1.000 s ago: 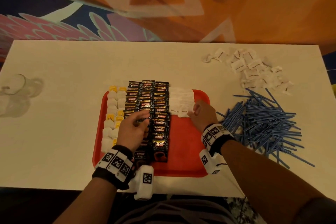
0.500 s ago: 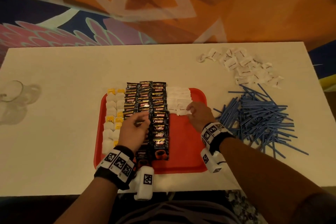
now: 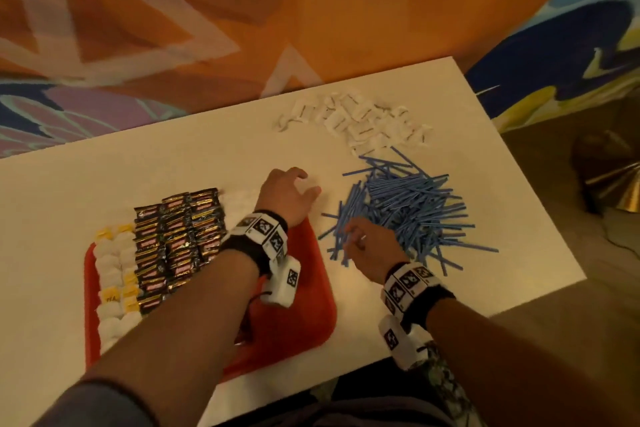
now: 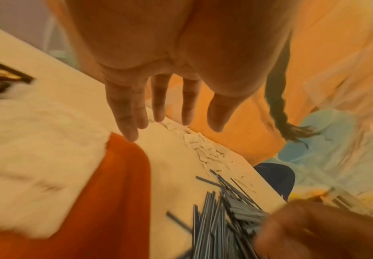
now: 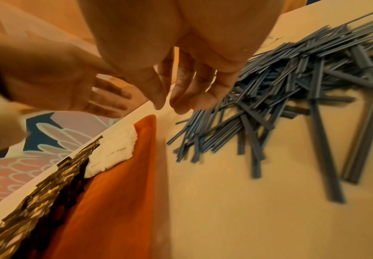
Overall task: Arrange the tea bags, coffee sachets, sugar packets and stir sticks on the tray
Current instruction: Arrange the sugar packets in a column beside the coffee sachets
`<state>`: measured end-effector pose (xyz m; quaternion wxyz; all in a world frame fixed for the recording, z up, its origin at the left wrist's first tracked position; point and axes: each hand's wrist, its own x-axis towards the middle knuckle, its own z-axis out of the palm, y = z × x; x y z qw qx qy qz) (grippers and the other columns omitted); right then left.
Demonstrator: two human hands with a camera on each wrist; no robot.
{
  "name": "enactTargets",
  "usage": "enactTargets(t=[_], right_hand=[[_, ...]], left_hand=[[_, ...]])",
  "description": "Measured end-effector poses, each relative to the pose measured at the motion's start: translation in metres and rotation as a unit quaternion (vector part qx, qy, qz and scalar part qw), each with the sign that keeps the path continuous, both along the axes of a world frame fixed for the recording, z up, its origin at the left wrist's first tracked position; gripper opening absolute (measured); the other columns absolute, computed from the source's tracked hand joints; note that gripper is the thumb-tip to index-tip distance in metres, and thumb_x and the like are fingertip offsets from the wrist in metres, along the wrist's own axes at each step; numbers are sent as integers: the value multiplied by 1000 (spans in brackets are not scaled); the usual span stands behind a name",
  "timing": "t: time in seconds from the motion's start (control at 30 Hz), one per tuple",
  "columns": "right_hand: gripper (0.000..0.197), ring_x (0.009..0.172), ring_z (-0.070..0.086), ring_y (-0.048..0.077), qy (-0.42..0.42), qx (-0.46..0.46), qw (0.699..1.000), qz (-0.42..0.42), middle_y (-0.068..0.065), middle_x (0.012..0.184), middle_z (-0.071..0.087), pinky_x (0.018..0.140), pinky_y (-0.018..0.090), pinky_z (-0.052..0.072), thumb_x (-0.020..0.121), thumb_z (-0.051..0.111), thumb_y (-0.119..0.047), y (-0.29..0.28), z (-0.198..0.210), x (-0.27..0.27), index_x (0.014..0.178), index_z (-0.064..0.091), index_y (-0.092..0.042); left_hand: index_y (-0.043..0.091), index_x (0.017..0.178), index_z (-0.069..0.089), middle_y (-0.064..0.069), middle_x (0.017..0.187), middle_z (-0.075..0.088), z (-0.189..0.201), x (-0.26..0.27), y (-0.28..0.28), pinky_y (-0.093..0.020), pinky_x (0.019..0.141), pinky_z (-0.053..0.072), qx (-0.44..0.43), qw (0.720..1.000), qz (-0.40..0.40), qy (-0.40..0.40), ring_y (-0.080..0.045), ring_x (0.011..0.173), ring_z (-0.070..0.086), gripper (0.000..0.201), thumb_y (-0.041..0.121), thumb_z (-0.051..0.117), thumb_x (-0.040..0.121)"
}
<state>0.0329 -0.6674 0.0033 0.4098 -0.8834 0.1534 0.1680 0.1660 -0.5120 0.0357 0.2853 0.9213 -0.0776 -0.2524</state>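
While the smooth red plastic tray (image 3: 304,315) carries rows of glossy coffee sachets (image 3: 176,236), the right hand (image 3: 372,246), fingers loosely parted and empty, hovers over thin blue stir sticks (image 3: 408,204), the left hand (image 3: 287,198) spread flat, crinkled sugar packets (image 3: 360,121) farthest.

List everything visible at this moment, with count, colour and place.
Tray: one, red, near left of the table.
Tea bags: many, white with yellow tags, tray's left columns.
Coffee sachets: many, black, tray's middle columns.
Sugar packets on tray: several, white, tray's far right part.
Loose sugar packets: a pile, white, far side of the table.
Stir sticks: a heap, blue, on the table right of the tray.
Table: one, white.
Left hand: fingers spread, above the tray's far right corner.
Right hand: empty, at the stick heap's near edge.
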Motion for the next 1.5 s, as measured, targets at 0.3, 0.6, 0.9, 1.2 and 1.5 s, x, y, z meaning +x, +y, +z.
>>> enactTargets(t=[0.3, 0.6, 0.9, 1.2, 1.5], right_hand=[[15, 68, 49, -6, 2, 31, 999, 21, -12, 86, 54, 62, 4, 37, 95, 58, -16, -79, -5, 14, 108, 59, -24], [16, 79, 58, 5, 1, 75, 997, 12, -10, 91, 58, 76, 22, 52, 92, 63, -15, -106, -7, 31, 104, 60, -25], [16, 83, 61, 7, 9, 94, 995, 28, -11, 90, 61, 80, 26, 54, 91, 64, -16, -103, -16, 34, 105, 62, -24], [13, 77, 58, 0, -9, 116, 993, 26, -13, 87, 62, 67, 8, 44, 90, 65, -15, -92, -14, 37, 100, 63, -23], [12, 81, 63, 1, 8, 141, 990, -5, -9, 89, 65, 72, 16, 49, 90, 67, -17, -78, 4, 53, 98, 62, -26]], left_hand=[[11, 145, 41, -20, 150, 34, -40, 122, -102, -46, 115, 30, 150, 986, -40, -58, -40, 138, 34, 63, 49, 55, 97], [43, 155, 17, -16, 162, 6, -75, 181, -144, -59, 117, 22, 219, 973, -73, 16, -50, 145, 17, 77, 65, 53, 91], [15, 134, 53, -18, 132, 43, -78, 148, -139, -46, 100, 43, 171, 981, -78, -56, -43, 118, 48, 43, 25, 62, 93], [12, 113, 54, -19, 150, 26, -66, 162, -81, -43, 93, 47, 173, 981, 75, -37, -41, 97, 53, 25, 18, 63, 91], [15, 103, 54, -7, 103, 59, -68, 117, -67, -34, 76, 46, -80, 984, 151, 40, -31, 94, 59, 20, 21, 66, 88]])
